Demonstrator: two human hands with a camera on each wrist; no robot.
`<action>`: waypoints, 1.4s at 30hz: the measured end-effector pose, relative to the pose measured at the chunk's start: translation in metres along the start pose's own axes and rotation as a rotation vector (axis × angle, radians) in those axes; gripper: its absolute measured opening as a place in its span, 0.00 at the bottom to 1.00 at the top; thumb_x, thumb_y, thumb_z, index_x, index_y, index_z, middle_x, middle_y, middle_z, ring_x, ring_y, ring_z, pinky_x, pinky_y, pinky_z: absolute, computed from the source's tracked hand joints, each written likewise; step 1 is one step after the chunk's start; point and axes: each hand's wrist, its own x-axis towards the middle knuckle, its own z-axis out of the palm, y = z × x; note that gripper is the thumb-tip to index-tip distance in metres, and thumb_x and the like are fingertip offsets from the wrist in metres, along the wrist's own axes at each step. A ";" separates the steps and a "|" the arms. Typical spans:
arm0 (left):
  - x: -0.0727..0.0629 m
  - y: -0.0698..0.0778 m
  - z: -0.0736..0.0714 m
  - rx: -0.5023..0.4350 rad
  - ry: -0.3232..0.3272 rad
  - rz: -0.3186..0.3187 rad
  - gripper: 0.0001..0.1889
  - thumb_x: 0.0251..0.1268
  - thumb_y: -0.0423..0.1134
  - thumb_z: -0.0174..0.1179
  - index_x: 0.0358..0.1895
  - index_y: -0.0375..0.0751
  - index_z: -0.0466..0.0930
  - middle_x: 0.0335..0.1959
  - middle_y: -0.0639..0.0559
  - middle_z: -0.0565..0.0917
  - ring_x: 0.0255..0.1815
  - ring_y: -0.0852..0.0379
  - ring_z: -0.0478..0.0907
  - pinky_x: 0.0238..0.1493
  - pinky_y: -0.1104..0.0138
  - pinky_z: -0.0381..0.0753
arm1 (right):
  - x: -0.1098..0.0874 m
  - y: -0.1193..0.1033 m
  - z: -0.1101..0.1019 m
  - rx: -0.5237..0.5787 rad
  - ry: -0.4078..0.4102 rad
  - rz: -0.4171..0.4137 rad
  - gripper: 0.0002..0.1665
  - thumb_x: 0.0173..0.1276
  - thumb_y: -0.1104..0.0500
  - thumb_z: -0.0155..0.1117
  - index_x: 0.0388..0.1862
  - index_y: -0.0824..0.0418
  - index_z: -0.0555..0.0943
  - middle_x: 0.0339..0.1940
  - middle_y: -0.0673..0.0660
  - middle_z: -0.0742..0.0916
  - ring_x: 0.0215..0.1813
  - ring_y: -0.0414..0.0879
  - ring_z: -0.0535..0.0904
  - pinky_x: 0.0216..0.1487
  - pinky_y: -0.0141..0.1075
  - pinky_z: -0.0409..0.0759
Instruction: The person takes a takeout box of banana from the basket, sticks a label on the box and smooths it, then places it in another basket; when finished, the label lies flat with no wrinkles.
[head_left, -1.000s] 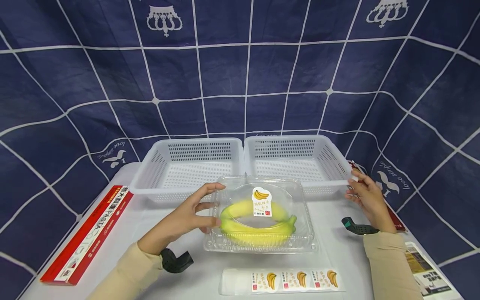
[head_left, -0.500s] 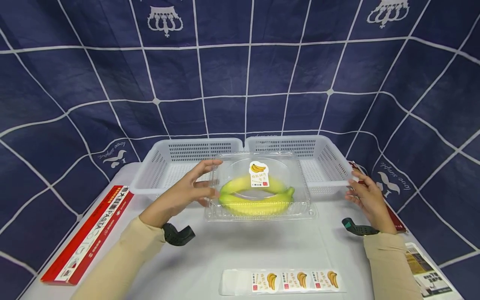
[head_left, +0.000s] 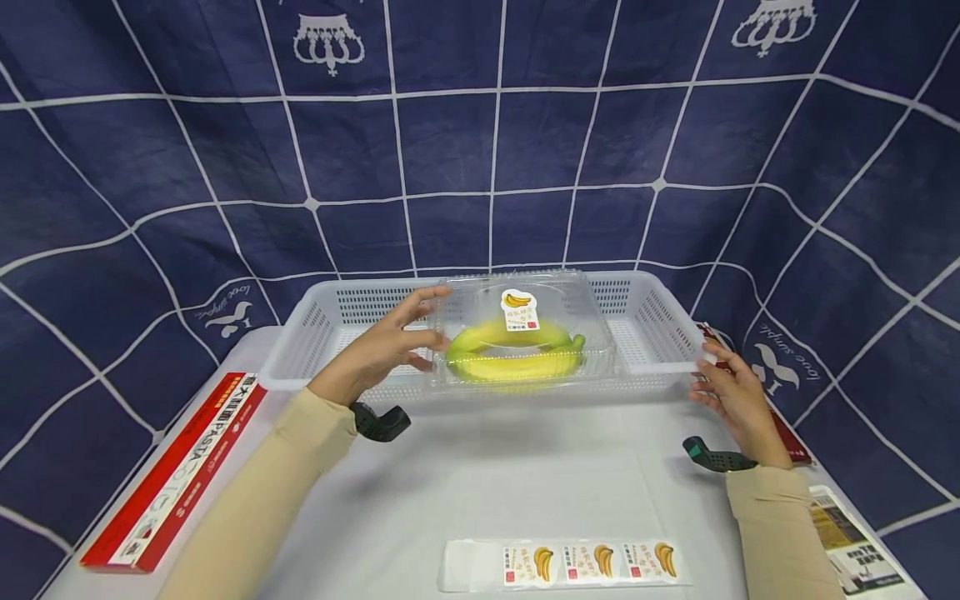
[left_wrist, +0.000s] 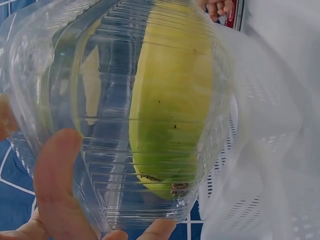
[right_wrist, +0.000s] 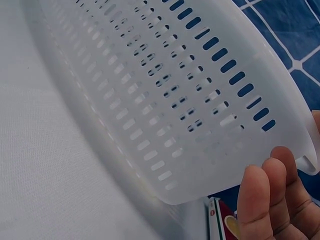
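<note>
My left hand [head_left: 386, 343] grips the left side of a clear plastic clamshell box [head_left: 600, 333], thumb and fingers spread around its edge. Inside lie yellow-green bananas [head_left: 517, 364], and a white banana label [head_left: 519, 310] is stuck on the lid. The box is held up over the front walls of two white perforated baskets, the left one [head_left: 300, 350] and the right one [head_left: 671, 321]. In the left wrist view the thumb [left_wrist: 57, 185] lies against the box's clear wall. My right hand [head_left: 738, 404] holds the front right rim corner of the right basket, fingers outside its wall.
A sheet of banana labels [head_left: 562, 565] lies at the front of the white table [head_left: 525, 475]. At the left is a red pasta box [head_left: 176, 471]. A dark red pack [head_left: 793, 442] and a printed packet [head_left: 855, 542] lie at the right. A blue checked curtain [head_left: 450, 150] hangs behind.
My left hand has carried the box of bananas away from me, from over the table to over the baskets' front walls. The right hand has stayed at the basket corner.
</note>
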 end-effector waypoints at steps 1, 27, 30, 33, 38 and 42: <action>0.003 0.001 0.000 -0.002 0.000 0.001 0.46 0.65 0.34 0.64 0.87 0.52 0.55 0.89 0.37 0.43 0.65 0.37 0.75 0.53 0.50 0.83 | 0.000 0.000 0.000 -0.001 -0.001 0.001 0.22 0.84 0.54 0.65 0.70 0.40 0.72 0.40 0.42 0.86 0.37 0.39 0.85 0.40 0.28 0.88; 0.089 0.002 0.038 -0.124 0.079 -0.037 0.46 0.67 0.30 0.65 0.86 0.57 0.59 0.89 0.40 0.48 0.83 0.39 0.64 0.66 0.42 0.81 | -0.001 0.002 -0.001 0.004 -0.006 -0.031 0.19 0.84 0.55 0.65 0.66 0.38 0.73 0.40 0.44 0.86 0.37 0.39 0.85 0.40 0.29 0.88; 0.097 -0.001 0.042 -0.128 0.094 -0.037 0.45 0.67 0.29 0.65 0.86 0.57 0.60 0.89 0.40 0.49 0.83 0.39 0.64 0.66 0.44 0.82 | -0.001 0.002 0.000 -0.001 -0.004 -0.030 0.19 0.84 0.54 0.65 0.66 0.38 0.73 0.40 0.44 0.86 0.36 0.38 0.85 0.40 0.29 0.88; 0.105 -0.004 0.047 -0.135 0.098 -0.040 0.45 0.67 0.29 0.65 0.86 0.57 0.60 0.89 0.40 0.50 0.84 0.40 0.62 0.66 0.44 0.83 | -0.002 0.001 0.000 -0.001 -0.002 -0.029 0.20 0.84 0.53 0.65 0.68 0.40 0.73 0.40 0.44 0.86 0.37 0.39 0.85 0.40 0.29 0.88; 0.117 -0.009 0.056 -0.159 0.099 -0.052 0.44 0.70 0.28 0.64 0.86 0.57 0.60 0.89 0.39 0.49 0.87 0.43 0.56 0.66 0.44 0.83 | -0.002 0.001 -0.001 0.001 -0.007 -0.035 0.20 0.84 0.53 0.65 0.68 0.40 0.73 0.40 0.44 0.86 0.37 0.39 0.85 0.41 0.29 0.88; 0.125 -0.012 0.064 -0.176 0.105 -0.068 0.43 0.71 0.28 0.63 0.86 0.56 0.60 0.89 0.36 0.49 0.82 0.42 0.65 0.65 0.46 0.83 | -0.001 0.002 -0.001 0.014 -0.017 -0.048 0.19 0.84 0.54 0.65 0.66 0.39 0.74 0.40 0.44 0.86 0.37 0.39 0.85 0.40 0.29 0.88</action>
